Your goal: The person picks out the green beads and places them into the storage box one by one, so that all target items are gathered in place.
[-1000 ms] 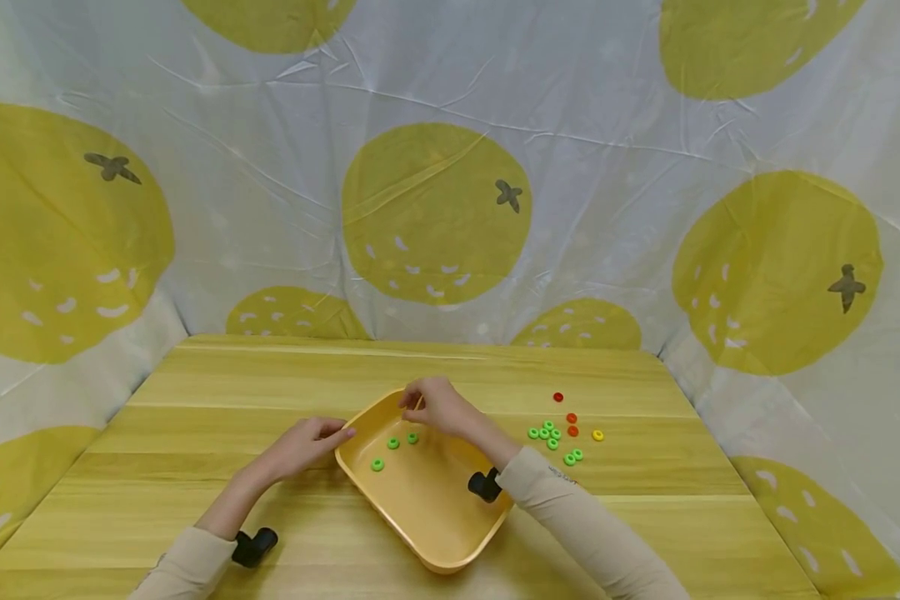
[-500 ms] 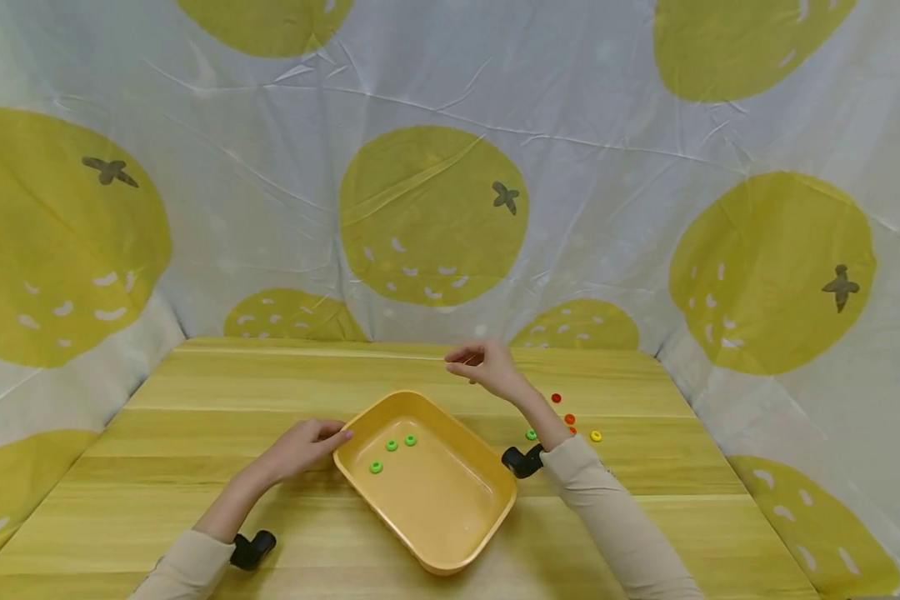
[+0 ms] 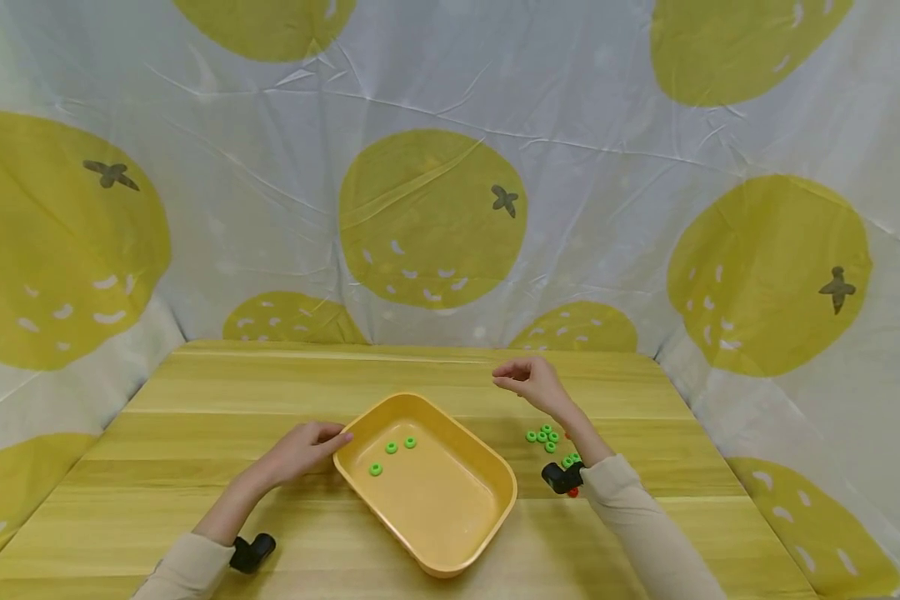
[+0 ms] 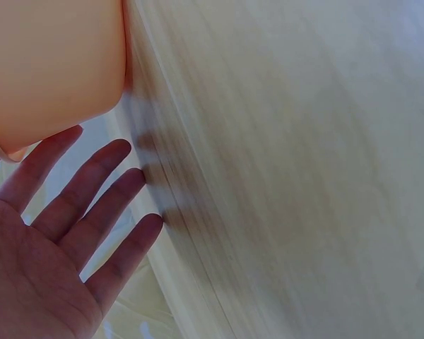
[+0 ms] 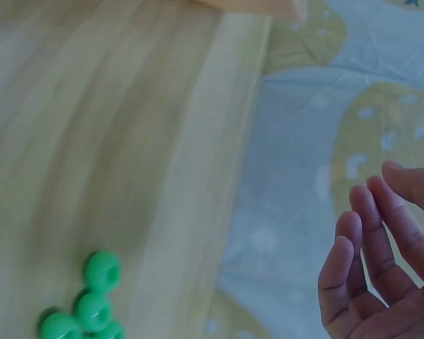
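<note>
A yellow-orange plastic basin (image 3: 435, 500) stands slanted on the table, with several green rings (image 3: 392, 447) on its floor. My left hand (image 3: 300, 452) pinches its left corner, thumb over the rim and index finger against the outer wall (image 4: 56, 63); the other fingers (image 4: 116, 261) spread loosely beneath. Nothing is in my right hand (image 3: 536, 386), which hovers over the table to the right of the basin. Its fingers are softly bent, thumb close to the index fingertip in the right wrist view. Below it lie several green rings (image 3: 551, 447), seen also as green beads (image 5: 102, 271) from the right wrist.
The right forearm (image 3: 596, 437) hides most of the red, orange and yellow rings. A black wrist camera (image 3: 562, 477) sits by the right cuff, another (image 3: 252, 552) by the left. A patterned curtain (image 3: 435, 217) hangs behind the wooden table (image 3: 255, 383).
My right hand has left the inside of the basin, risen over its far edge and moved right toward the loose rings. The left hand stays at the basin's corner.
</note>
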`<action>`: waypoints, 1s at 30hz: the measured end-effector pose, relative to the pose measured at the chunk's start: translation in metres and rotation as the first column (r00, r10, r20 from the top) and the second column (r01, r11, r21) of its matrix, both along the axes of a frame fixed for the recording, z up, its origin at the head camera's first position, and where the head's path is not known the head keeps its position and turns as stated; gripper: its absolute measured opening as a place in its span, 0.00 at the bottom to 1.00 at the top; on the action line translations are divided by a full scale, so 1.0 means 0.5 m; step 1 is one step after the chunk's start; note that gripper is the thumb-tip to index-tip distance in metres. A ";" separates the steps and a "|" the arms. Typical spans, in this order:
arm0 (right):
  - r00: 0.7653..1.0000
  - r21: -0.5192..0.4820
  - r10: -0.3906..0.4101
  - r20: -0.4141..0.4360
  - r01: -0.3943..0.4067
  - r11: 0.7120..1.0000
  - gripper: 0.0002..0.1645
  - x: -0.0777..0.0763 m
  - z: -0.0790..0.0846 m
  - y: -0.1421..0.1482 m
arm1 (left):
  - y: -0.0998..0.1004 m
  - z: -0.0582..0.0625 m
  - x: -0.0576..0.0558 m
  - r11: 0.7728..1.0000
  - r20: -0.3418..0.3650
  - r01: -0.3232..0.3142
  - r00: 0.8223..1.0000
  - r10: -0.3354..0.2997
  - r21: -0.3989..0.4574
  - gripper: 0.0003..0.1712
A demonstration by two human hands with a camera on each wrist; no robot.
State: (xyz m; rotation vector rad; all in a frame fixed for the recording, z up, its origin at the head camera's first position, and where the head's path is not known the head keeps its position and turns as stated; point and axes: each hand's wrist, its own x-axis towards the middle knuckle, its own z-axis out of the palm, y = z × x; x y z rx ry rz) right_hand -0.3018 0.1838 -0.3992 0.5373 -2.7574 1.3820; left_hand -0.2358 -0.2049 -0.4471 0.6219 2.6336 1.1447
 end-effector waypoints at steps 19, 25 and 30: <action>0.996 0.295 -0.078 -0.042 0.087 0.951 0.05 0.035 -0.120 0.088 | -0.002 0.005 0.002 1.000 -0.008 0.007 1.000 -0.007 0.006 0.22; 0.996 0.328 -0.071 -0.056 0.085 0.941 0.05 0.037 -0.125 0.086 | -0.001 0.007 0.000 1.000 -0.013 0.011 1.000 -0.011 0.005 0.21; 0.997 0.347 -0.049 -0.059 0.066 0.935 0.04 0.041 -0.128 0.085 | 0.000 0.005 -0.001 1.000 -0.022 0.008 1.000 -0.008 -0.008 0.21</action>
